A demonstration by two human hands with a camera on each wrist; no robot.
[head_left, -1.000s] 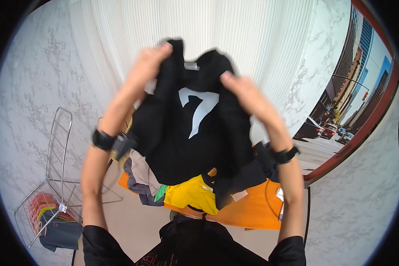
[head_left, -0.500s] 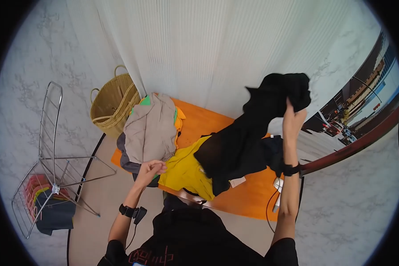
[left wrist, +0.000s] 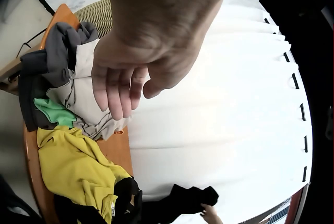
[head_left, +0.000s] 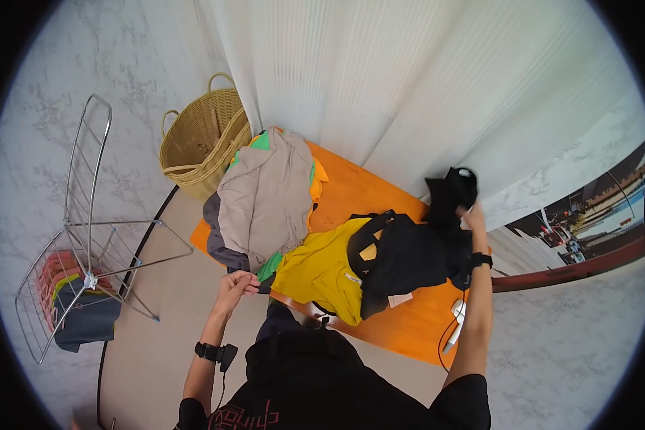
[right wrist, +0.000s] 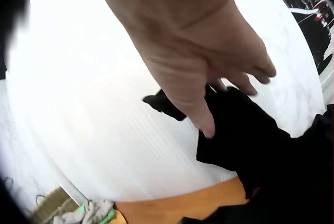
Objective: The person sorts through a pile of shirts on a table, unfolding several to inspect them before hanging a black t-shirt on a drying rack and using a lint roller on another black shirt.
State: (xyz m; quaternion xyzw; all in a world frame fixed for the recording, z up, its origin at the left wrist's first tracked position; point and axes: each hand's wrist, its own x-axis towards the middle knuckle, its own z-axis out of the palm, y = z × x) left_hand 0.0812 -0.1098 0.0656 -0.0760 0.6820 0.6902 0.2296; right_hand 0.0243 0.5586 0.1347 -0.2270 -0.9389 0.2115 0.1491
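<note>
My right hand [head_left: 473, 217] is at the upper end of a black shirt [right wrist: 235, 125] at the table's right side. In the right wrist view its fingers are spread and the thumb stands apart, lying over the black cloth. Part of the shirt rises beside the hand; the rest drapes onto dark clothes [head_left: 401, 254]. My left hand [head_left: 238, 287] holds nothing, its fingers loosely bent, near the front edge by the yellow shirt [head_left: 321, 265]. A beige-grey garment [head_left: 265, 197] with green and orange parts lies heaped on the left.
The orange table [head_left: 351, 168] backs onto a white curtain [head_left: 351, 72]. A wicker basket [head_left: 204, 136] stands behind its left end. A metal drying rack [head_left: 89, 236] with small clothes is on the left. A white device [head_left: 455, 322] with a cable lies at the right edge.
The black shirt with a white 7, held up by both hands, has been swung down to the right. My left hand let go and lowered; the right hand's fingers have spread at the cloth.
</note>
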